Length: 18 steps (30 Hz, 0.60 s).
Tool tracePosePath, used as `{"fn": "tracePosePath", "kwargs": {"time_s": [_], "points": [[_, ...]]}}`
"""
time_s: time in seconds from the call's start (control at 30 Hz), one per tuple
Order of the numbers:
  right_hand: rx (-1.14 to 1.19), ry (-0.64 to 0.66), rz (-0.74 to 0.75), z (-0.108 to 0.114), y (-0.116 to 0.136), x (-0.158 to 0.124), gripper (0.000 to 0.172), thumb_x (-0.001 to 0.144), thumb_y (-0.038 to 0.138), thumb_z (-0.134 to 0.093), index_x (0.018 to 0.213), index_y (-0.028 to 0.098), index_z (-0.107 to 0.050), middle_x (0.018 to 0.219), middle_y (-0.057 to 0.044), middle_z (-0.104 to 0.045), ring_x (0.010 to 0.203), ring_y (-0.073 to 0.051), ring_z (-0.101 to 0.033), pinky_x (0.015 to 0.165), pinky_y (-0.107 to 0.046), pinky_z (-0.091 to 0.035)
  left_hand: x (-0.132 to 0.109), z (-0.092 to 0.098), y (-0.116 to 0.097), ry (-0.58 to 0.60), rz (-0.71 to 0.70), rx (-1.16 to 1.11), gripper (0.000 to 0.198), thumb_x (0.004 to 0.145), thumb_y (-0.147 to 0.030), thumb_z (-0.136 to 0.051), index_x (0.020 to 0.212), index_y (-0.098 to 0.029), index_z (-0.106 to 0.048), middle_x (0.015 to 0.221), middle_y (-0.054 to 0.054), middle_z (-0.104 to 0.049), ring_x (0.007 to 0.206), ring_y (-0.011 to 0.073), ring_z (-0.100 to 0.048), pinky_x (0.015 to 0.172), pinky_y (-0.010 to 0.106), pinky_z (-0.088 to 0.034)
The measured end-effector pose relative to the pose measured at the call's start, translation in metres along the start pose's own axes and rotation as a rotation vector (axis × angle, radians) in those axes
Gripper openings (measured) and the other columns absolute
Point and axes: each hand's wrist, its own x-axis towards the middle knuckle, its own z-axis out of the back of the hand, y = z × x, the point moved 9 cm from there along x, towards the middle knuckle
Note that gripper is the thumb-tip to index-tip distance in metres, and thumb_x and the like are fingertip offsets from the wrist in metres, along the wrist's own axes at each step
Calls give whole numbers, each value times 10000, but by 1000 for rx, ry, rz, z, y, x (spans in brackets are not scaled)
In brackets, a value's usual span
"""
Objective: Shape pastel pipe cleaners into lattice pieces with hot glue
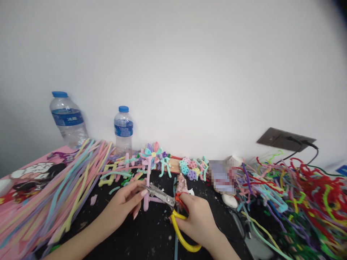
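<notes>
My left hand (127, 200) pinches a pale pink pipe cleaner stem (148, 175) between thumb and fingers. The stem stands upright, and a multicoloured pipe cleaner flower (153, 154) shows at its upper end. In my right hand (199, 218) is a pair of scissors (162, 195) with yellow and red handles, the fingers wrapped round the grips. The blade tips reach the stem beside my left thumb. Whether they touch or cut into it, I cannot tell. A short lilac piece (155, 199) lies sideways just below the blades.
Long pastel pipe cleaners (78, 180) spread along the left. A tangle of bright ones (303, 202) heaps up at the right. Two water bottles (124, 130) stand against the wall. Small pipe cleaner flowers (192, 165), a phone (222, 177) and a white case (229, 200) lie farther back on the black mat (130, 238).
</notes>
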Motion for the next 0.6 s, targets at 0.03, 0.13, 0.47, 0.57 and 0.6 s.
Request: {"fn": "tracePosePath", "kwargs": {"time_s": [0.03, 0.13, 0.47, 0.57, 0.6], "points": [[0, -2, -1, 0, 0, 0, 196, 638, 283, -586, 650, 209, -404, 618, 37, -519, 558, -123, -470, 517, -219, -211, 0, -2, 1, 19, 7, -20, 263, 844, -435, -504, 901, -178, -501, 545, -76, -474, 398, 67, -407, 444, 188, -334], [2, -2, -2, -1, -1, 1, 201, 636, 282, -594, 650, 207, -407, 624, 36, -527, 560, -122, -474, 515, -217, -212, -1, -8, 0, 79, 44, -116, 270, 877, -422, -469, 805, -168, -526, 546, -55, -499, 420, 69, -439, 456, 183, -331], [40, -24, -56, 4, -7, 0, 142, 662, 276, -599, 712, 208, -485, 651, 21, -578, 596, -144, -525, 534, -216, -247, -2, -4, 2, 21, 95, -190, 253, 870, -411, -496, 995, -193, -512, 771, -27, -567, 433, 44, -374, 444, 183, -313], [46, -26, -63, 5, -8, 0, 139, 662, 265, -599, 704, 207, -481, 640, 24, -568, 587, -140, -516, 533, -216, -247, 0, 5, 3, -44, 77, -122, 257, 862, -405, -509, 1002, -189, -513, 789, -21, -583, 421, 31, -348, 442, 182, -264], [48, -28, -63, 5, -8, 0, 139, 662, 262, -600, 703, 206, -479, 637, 25, -564, 584, -138, -512, 533, -216, -246, 0, 8, 3, -62, 75, -101, 261, 856, -406, -515, 997, -187, -513, 796, -16, -594, 415, 27, -335, 439, 182, -251]]}}
